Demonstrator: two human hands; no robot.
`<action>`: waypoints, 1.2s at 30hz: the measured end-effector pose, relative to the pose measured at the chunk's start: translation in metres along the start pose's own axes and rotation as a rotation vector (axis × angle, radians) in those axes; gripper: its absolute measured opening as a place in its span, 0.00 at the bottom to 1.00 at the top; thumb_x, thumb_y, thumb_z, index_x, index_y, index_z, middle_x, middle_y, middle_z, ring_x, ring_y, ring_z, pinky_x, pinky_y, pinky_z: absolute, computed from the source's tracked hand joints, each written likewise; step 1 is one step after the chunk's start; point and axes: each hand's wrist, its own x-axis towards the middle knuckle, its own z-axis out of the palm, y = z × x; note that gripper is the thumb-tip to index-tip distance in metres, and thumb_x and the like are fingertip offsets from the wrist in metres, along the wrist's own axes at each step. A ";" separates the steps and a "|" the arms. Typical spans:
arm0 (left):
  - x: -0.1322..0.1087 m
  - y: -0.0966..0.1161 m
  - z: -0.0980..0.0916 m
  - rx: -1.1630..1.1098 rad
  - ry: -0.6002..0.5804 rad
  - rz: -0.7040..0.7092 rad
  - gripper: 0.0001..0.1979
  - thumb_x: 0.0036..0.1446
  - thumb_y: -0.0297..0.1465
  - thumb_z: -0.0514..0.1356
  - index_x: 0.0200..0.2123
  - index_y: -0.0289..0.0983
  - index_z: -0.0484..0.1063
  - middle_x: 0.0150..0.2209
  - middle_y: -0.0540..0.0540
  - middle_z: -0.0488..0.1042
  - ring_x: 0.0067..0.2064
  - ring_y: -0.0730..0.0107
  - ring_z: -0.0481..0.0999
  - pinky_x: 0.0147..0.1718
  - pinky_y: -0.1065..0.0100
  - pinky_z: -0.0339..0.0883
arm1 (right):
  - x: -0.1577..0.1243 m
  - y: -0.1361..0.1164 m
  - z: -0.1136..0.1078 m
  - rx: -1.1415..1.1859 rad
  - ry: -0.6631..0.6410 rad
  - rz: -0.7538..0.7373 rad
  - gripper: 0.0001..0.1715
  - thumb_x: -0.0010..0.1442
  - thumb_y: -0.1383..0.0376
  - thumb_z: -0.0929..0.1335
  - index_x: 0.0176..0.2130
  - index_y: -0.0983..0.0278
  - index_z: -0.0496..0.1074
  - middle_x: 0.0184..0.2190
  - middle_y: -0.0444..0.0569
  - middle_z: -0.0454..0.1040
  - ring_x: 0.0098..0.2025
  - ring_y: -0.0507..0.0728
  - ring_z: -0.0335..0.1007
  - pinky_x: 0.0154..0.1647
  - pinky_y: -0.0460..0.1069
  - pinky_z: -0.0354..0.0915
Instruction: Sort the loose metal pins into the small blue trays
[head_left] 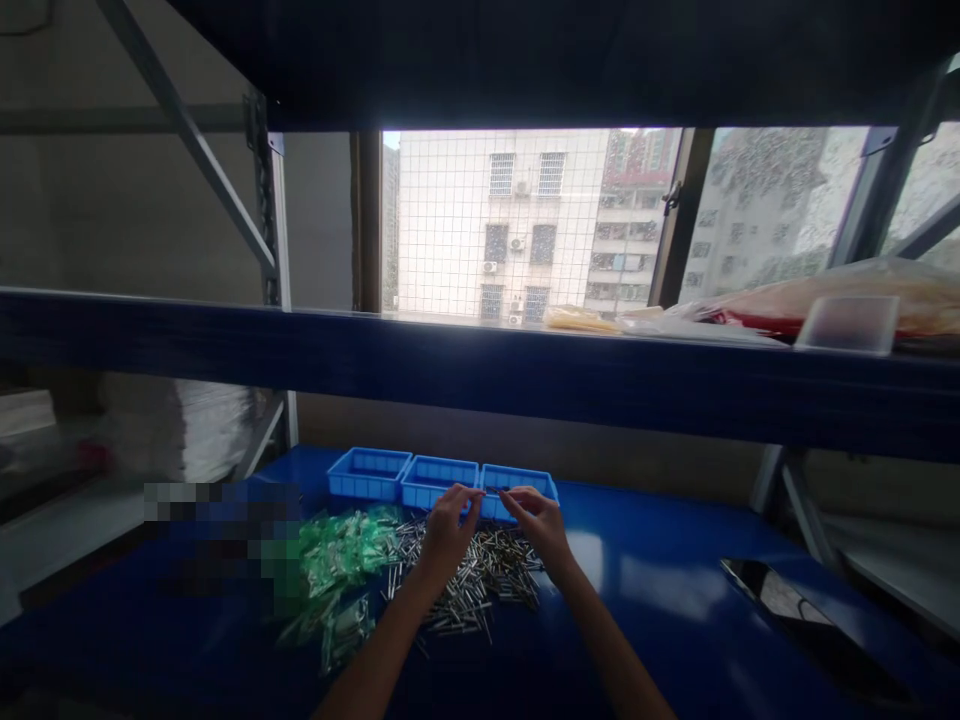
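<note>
My left hand (448, 528) is closed in a pinch in front of the middle blue bin (435, 492). Facing it, my right hand (541, 522) also pinches, at the front of the right-hand blue bin (551, 490). Whatever sits between the fingertips is too small and dark to make out. Below both hands spreads a loose heap of slim metal pins (469, 595), silvery with some brownish ones on the right. Left of the heap lie several green-tinted plastic bags (341, 550) with small pieces inside.
A third blue bin (367, 475) stands at the left end of the row. On the right of the blue tabletop (652, 610) lies a dark phone (810, 625). A blue shelf beam (480, 365) crosses above the hands, bearing plastic bags and a clear box (847, 325).
</note>
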 end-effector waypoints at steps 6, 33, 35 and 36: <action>-0.008 0.004 -0.017 0.036 -0.068 0.112 0.13 0.58 0.36 0.49 0.43 0.39 0.67 0.34 0.48 0.70 0.36 0.71 0.69 0.39 0.66 0.64 | -0.008 -0.017 0.004 -0.034 -0.012 -0.124 0.17 0.46 0.53 0.69 0.24 0.64 0.74 0.30 0.50 0.71 0.31 0.54 0.68 0.27 0.47 0.65; -0.020 0.008 -0.008 0.167 -0.170 0.056 0.12 0.58 0.33 0.49 0.33 0.38 0.71 0.34 0.48 0.69 0.33 0.74 0.70 0.33 0.72 0.63 | -0.010 -0.002 0.005 0.064 0.140 0.094 0.24 0.44 0.50 0.68 0.32 0.67 0.75 0.26 0.49 0.74 0.22 0.51 0.67 0.16 0.44 0.63; -0.019 0.008 -0.010 0.193 -0.141 0.028 0.12 0.57 0.32 0.49 0.33 0.38 0.71 0.34 0.48 0.69 0.33 0.73 0.70 0.33 0.72 0.63 | -0.009 0.002 0.003 0.034 0.169 0.104 0.24 0.44 0.50 0.68 0.32 0.68 0.75 0.26 0.49 0.74 0.22 0.52 0.67 0.17 0.44 0.64; -0.019 0.008 -0.011 0.205 -0.130 0.010 0.11 0.57 0.32 0.49 0.33 0.38 0.71 0.33 0.48 0.69 0.32 0.73 0.70 0.33 0.71 0.63 | -0.008 0.004 0.002 0.016 0.182 0.114 0.24 0.45 0.50 0.68 0.32 0.68 0.75 0.25 0.50 0.74 0.22 0.52 0.68 0.17 0.45 0.64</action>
